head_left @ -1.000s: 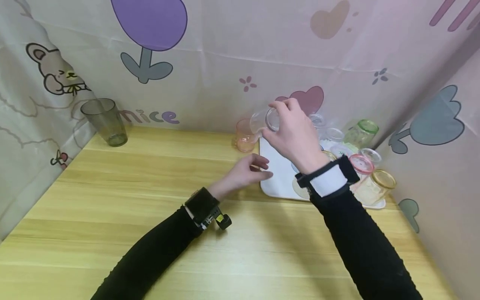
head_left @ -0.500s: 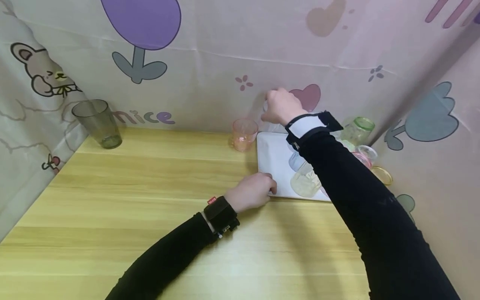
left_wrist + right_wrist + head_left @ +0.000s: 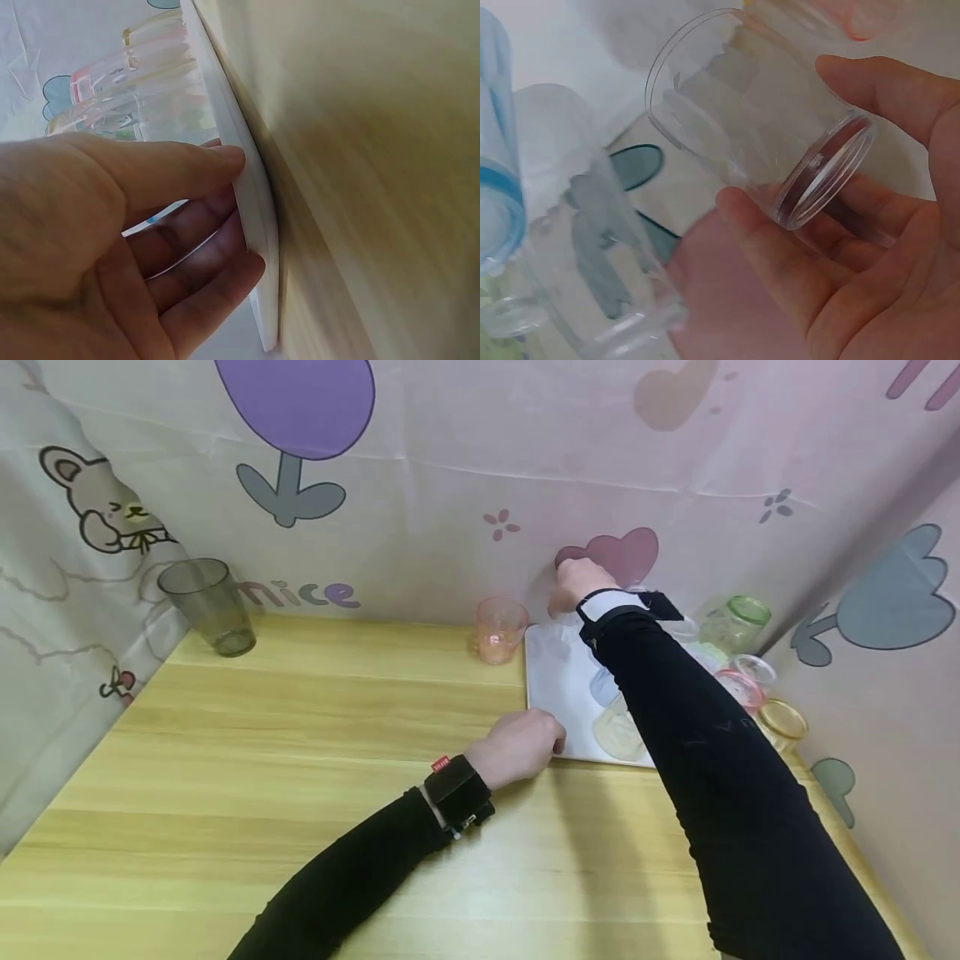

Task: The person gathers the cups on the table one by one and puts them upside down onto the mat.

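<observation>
My right hand (image 3: 573,581) reaches to the back of the white tray (image 3: 555,664), close to the curtain wall. It holds a clear plastic cup (image 3: 757,142) tilted on its side, thumb and fingers curled round its base end; the head view hides the cup behind the hand. My left hand (image 3: 525,743) grips the tray's near left corner. In the left wrist view the left hand (image 3: 112,195) pinches the tray's edge (image 3: 255,202), one finger above and others below.
Several clear cups with coloured rims lie on the tray: green (image 3: 738,617), pink (image 3: 738,687), yellow (image 3: 782,720), blue (image 3: 603,687). A pink cup (image 3: 498,628) stands left of the tray. A dark grey cup (image 3: 206,604) stands at the back left. Printed curtains wall three sides.
My right hand carried the clear cup from above the tray's left side to its back edge near the wall. My left hand moved right and took hold of the tray's corner.
</observation>
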A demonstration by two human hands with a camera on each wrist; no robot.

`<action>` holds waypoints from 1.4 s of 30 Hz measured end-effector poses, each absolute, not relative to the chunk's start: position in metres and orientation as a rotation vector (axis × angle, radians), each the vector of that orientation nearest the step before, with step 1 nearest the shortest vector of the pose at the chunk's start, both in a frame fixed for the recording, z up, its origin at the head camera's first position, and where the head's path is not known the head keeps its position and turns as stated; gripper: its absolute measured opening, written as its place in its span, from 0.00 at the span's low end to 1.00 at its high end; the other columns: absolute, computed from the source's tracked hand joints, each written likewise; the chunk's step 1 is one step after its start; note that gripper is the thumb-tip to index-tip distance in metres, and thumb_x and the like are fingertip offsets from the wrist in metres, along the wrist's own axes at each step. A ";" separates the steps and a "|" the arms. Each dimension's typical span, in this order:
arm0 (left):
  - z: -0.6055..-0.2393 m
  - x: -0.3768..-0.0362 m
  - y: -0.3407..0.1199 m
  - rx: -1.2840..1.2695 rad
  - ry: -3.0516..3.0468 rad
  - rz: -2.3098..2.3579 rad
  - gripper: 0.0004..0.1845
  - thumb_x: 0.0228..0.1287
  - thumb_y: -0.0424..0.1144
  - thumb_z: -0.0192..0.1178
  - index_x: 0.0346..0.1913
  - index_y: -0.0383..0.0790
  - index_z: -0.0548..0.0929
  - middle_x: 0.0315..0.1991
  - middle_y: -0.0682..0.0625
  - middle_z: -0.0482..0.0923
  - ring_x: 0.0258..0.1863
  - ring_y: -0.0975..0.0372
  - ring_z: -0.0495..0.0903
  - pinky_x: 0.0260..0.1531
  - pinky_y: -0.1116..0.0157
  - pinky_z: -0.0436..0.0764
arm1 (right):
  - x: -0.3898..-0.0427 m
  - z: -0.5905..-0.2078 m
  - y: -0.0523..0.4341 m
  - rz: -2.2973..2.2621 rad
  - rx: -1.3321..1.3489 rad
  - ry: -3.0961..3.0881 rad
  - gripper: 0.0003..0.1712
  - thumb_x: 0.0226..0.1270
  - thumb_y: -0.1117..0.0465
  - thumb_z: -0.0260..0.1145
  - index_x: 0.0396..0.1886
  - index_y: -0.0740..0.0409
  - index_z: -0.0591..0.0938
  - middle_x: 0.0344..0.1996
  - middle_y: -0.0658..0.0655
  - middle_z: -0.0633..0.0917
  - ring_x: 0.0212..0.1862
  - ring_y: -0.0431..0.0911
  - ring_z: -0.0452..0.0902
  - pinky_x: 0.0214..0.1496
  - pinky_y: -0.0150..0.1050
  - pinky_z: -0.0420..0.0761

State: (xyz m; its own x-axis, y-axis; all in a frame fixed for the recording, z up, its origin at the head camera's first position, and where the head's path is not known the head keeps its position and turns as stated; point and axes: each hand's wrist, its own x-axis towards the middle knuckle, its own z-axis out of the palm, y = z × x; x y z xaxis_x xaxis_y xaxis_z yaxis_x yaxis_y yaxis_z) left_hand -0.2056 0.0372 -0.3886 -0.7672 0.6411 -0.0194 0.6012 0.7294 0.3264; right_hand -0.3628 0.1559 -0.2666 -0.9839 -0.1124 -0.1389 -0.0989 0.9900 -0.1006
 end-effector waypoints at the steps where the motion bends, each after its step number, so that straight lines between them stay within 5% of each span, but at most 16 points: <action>1: -0.389 -0.206 0.038 1.002 2.793 0.467 0.14 0.67 0.27 0.59 0.40 0.48 0.91 0.38 0.57 0.88 0.41 0.65 0.83 0.34 0.69 0.82 | -0.365 -0.270 0.158 -0.136 -0.138 2.986 0.24 0.55 0.61 0.67 0.52 0.66 0.80 0.59 0.71 0.80 0.55 0.63 0.77 0.59 0.60 0.80; 13: -0.392 -0.209 0.038 0.971 2.766 0.502 0.14 0.67 0.27 0.58 0.40 0.48 0.91 0.41 0.56 0.88 0.43 0.65 0.82 0.37 0.68 0.83 | -0.381 -0.303 0.166 -0.136 -0.011 2.945 0.33 0.54 0.60 0.75 0.60 0.67 0.80 0.61 0.74 0.80 0.59 0.67 0.78 0.60 0.61 0.80; 27: -0.393 -0.211 0.037 0.963 2.761 0.505 0.14 0.67 0.27 0.59 0.41 0.48 0.91 0.41 0.56 0.87 0.42 0.65 0.82 0.37 0.68 0.82 | -0.383 -0.317 0.170 -0.147 -0.018 2.909 0.25 0.58 0.62 0.73 0.55 0.68 0.82 0.59 0.72 0.80 0.56 0.63 0.78 0.59 0.58 0.81; 35: -0.393 -0.211 0.035 1.012 2.747 0.575 0.10 0.66 0.29 0.63 0.40 0.47 0.91 0.40 0.56 0.87 0.43 0.65 0.82 0.40 0.68 0.83 | -0.368 -0.295 0.180 -0.135 -0.062 2.994 0.24 0.57 0.61 0.70 0.51 0.70 0.81 0.55 0.75 0.82 0.51 0.63 0.79 0.58 0.58 0.81; 42: -0.385 -0.215 0.023 1.008 2.745 0.623 0.14 0.62 0.29 0.68 0.50 0.41 0.89 0.48 0.49 0.84 0.48 0.59 0.83 0.46 0.66 0.83 | -0.341 -0.263 0.181 -0.172 -0.276 3.127 0.15 0.61 0.60 0.65 0.41 0.68 0.81 0.41 0.68 0.83 0.40 0.60 0.77 0.45 0.55 0.81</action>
